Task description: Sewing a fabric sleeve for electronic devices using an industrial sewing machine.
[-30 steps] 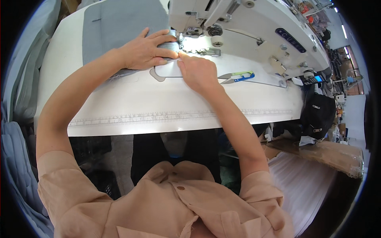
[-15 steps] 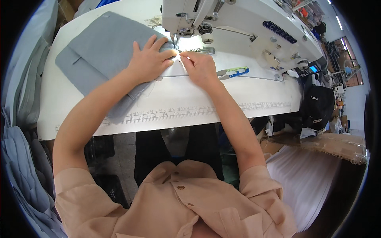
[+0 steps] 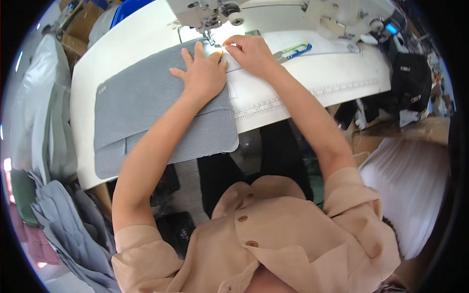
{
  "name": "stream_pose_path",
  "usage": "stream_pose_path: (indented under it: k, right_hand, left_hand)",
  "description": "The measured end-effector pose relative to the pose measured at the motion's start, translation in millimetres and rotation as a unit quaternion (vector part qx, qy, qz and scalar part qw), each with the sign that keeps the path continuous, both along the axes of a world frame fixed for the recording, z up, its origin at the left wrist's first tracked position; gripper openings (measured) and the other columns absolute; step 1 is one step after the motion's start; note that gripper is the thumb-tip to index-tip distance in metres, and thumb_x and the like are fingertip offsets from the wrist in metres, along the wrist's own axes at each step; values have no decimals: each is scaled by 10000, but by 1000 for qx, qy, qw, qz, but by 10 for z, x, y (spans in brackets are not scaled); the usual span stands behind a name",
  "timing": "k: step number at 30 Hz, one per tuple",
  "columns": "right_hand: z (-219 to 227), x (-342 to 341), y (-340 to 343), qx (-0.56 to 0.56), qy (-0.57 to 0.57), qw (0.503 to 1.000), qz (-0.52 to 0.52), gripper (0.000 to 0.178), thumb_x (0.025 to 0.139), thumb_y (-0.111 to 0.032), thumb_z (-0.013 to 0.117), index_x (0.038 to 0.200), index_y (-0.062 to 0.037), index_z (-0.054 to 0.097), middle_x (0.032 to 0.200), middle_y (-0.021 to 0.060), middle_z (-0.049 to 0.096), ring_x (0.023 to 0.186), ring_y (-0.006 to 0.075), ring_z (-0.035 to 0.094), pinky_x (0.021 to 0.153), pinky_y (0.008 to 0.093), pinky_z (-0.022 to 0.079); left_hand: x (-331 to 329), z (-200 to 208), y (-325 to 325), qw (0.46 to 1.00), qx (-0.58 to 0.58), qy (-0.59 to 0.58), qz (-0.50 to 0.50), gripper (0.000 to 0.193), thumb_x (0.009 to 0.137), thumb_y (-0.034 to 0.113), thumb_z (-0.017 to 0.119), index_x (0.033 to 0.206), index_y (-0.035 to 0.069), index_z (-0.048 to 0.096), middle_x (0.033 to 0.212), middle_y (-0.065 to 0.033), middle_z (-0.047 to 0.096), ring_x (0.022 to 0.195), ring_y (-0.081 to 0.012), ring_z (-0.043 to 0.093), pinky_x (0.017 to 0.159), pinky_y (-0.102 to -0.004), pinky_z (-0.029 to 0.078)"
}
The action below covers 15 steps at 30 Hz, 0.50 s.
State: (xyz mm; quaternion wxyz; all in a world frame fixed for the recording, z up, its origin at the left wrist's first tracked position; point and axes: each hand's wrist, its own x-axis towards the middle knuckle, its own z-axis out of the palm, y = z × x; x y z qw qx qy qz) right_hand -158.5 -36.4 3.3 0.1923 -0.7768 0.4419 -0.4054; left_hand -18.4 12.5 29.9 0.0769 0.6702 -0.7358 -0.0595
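Observation:
A grey fabric panel [image 3: 139, 105] lies on the white sewing table [image 3: 266, 105], its near edge hanging over the table's front. A folded, pocket-like layer crosses its near part. My left hand [image 3: 205, 73] rests open on the panel, fingers spread, the fingertips close to the needle area. Just right of the presser foot [image 3: 211, 40], my right hand [image 3: 251, 53] is closed in a pinch at the panel's far right corner. What lies between its thumb and finger is too small to make out. The sewing machine [image 3: 205, 12] stands above, its lamp lighting the spot.
Thread snips [image 3: 295, 51] with blue and green handles lie right of my right hand. A ruler scale [image 3: 312, 93] runs along the table's front. Grey fabric pieces [image 3: 68, 219] hang at the left, and a stack of white sheets [image 3: 405, 190] stands at the right.
The grey panel has turned and come nearer, its pocket-like fold now along the table's front edge. My hands stay by the needle, the left lying flatter on the cloth. The whole view has shifted.

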Motion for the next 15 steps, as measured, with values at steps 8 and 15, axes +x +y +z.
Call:
stream_pose_path:
  k: [8,15]
  right_hand:
    - [41,-300,763,-65,271,956,94,420,774,-344,573,1077,-56,537,1124,97,499,1069,242,427,894,356,345]
    - [6,-184,1091,-63,289,944,147,609,782,-488,499,1121,18,510,1214,109,445,1168,221,347,926,387,296]
  left_hand:
    - [443,-8,84,980,-15,90,-175,366,837,219,485,1181,99,453,1316,-118,360,1257,-344,255,996,-533,186]
    - [459,7,129,975,-20,153,-161,350,842,186,491,1165,59,447,1248,-125,445,1187,-287,389,972,-378,300]
